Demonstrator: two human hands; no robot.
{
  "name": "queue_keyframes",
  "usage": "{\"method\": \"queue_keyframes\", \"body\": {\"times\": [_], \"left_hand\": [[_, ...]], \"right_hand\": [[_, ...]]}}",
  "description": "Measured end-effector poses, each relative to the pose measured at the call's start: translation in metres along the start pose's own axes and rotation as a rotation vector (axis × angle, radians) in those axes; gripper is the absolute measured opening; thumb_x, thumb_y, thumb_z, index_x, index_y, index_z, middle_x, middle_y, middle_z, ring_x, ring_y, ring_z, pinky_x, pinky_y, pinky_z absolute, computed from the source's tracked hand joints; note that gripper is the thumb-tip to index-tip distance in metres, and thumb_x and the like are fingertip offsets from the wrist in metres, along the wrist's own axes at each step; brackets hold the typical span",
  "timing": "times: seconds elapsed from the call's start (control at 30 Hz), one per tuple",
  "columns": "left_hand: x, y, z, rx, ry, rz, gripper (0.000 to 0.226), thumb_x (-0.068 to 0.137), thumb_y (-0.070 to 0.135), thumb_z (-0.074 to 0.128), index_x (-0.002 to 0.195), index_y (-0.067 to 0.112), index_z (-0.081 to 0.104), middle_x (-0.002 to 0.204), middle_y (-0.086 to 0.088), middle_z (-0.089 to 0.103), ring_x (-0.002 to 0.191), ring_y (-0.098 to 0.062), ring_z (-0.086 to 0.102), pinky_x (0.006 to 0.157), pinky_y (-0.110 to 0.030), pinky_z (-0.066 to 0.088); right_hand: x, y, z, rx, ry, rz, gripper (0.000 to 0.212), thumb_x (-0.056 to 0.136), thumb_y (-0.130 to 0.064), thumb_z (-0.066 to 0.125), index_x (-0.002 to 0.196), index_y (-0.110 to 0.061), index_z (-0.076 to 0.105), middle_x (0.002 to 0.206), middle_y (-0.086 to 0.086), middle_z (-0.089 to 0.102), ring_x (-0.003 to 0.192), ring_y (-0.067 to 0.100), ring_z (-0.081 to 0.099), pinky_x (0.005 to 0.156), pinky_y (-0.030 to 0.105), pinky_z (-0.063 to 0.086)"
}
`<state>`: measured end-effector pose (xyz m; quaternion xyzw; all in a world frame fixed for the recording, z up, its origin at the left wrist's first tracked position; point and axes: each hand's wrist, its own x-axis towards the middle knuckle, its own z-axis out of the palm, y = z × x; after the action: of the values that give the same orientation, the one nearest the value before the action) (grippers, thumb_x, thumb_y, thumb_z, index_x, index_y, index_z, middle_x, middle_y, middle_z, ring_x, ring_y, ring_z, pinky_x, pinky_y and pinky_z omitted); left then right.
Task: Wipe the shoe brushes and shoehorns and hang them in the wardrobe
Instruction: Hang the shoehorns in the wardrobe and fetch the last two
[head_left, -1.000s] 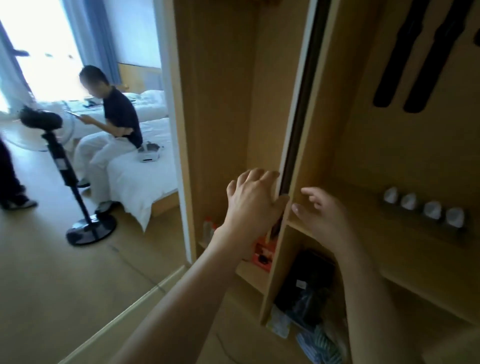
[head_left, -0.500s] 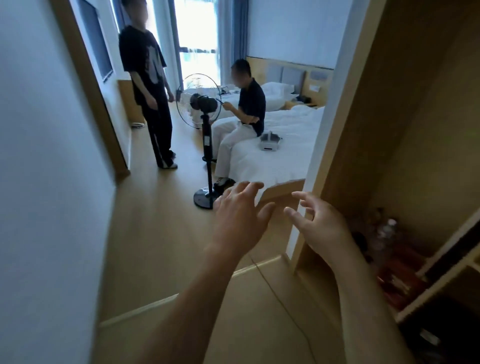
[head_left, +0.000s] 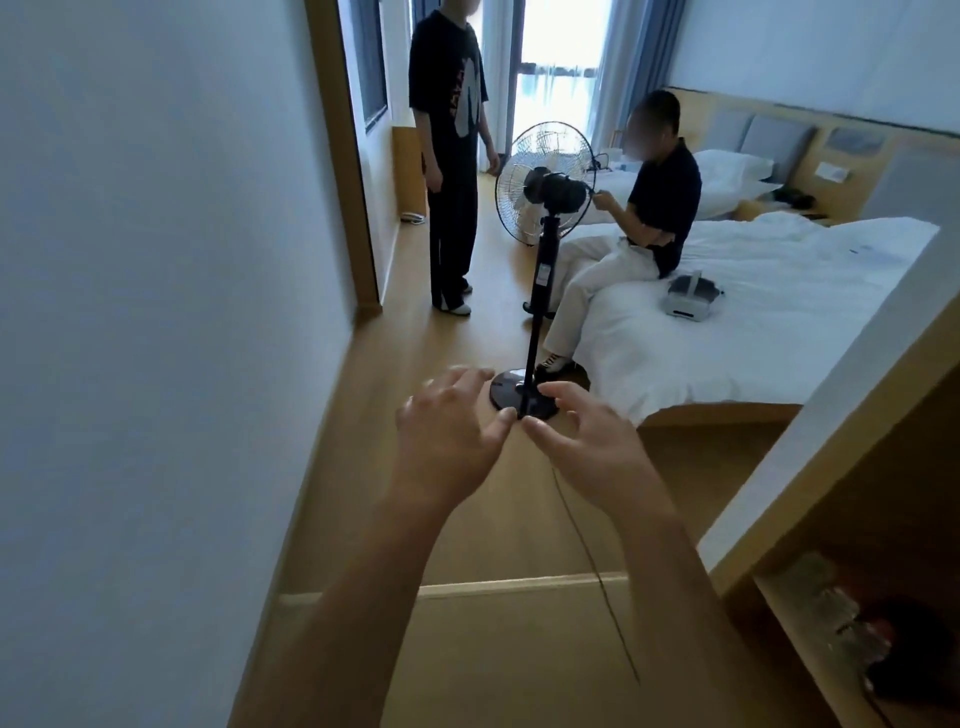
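My left hand (head_left: 447, 441) and my right hand (head_left: 589, 447) are raised side by side in front of me over the wooden floor, fingers spread and relaxed, thumbs nearly touching, holding nothing. The wardrobe (head_left: 852, 499) shows only as its wooden side panel and a low shelf at the right edge. No shoe brush or shoehorn is in sight.
A standing fan (head_left: 540, 249) on a round black base stands ahead, its cord trailing toward me. One person stands by the doorway (head_left: 452, 156), another sits on the white bed (head_left: 753, 332). A white wall (head_left: 156, 312) closes the left side.
My view has swung left, away from the wardrobe interior toward the room. Both hands left the wardrobe's door edge and now hover free in front of me.
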<state>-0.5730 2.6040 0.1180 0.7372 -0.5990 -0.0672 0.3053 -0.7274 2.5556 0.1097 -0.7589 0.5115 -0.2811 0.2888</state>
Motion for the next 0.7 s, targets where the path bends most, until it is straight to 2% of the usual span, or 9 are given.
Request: {"method": "queue_keyframes", "body": {"times": [0.2, 0.33, 0.47, 0.7], "left_hand": [[0.089, -0.017, 0.015, 0.034, 0.032, -0.121, 0.051, 0.094, 0.045, 0.058, 0.141, 0.027, 0.049, 0.146, 0.004, 0.049, 0.134, -0.019, 0.045, 0.112, -0.044, 0.035], [0.135, -0.04, 0.026, 0.033, 0.052, -0.177, 0.052, 0.093, 0.045, 0.059, 0.141, 0.027, 0.049, 0.146, 0.003, 0.05, 0.134, -0.019, 0.046, 0.112, -0.047, 0.035], [0.184, -0.073, 0.038, 0.038, 0.061, -0.213, 0.054, 0.093, 0.046, 0.06, 0.143, 0.028, 0.048, 0.148, 0.002, 0.049, 0.136, -0.019, 0.044, 0.112, -0.046, 0.036], [0.298, -0.153, 0.059, 0.004, 0.029, -0.212, 0.055, 0.093, 0.047, 0.059, 0.144, 0.03, 0.046, 0.149, 0.003, 0.047, 0.137, -0.019, 0.043, 0.114, -0.045, 0.035]], "right_hand": [[0.106, 0.003, 0.004, -0.022, -0.094, -0.057, 0.047, 0.094, -0.044, 0.062, 0.137, -0.03, 0.053, 0.135, 0.0, 0.058, 0.123, 0.016, 0.053, 0.1, 0.033, 0.046], [0.164, 0.006, 0.024, -0.006, -0.133, -0.077, 0.046, 0.093, -0.042, 0.063, 0.136, -0.03, 0.054, 0.134, -0.002, 0.058, 0.123, 0.013, 0.051, 0.097, 0.027, 0.042], [0.221, 0.011, 0.052, -0.021, -0.178, -0.085, 0.047, 0.092, -0.041, 0.064, 0.137, -0.028, 0.054, 0.133, -0.004, 0.058, 0.123, 0.011, 0.051, 0.095, 0.024, 0.04], [0.336, 0.01, 0.116, -0.072, -0.167, -0.026, 0.048, 0.092, -0.043, 0.063, 0.137, -0.028, 0.053, 0.135, -0.003, 0.056, 0.125, 0.014, 0.049, 0.1, 0.029, 0.042]]}}
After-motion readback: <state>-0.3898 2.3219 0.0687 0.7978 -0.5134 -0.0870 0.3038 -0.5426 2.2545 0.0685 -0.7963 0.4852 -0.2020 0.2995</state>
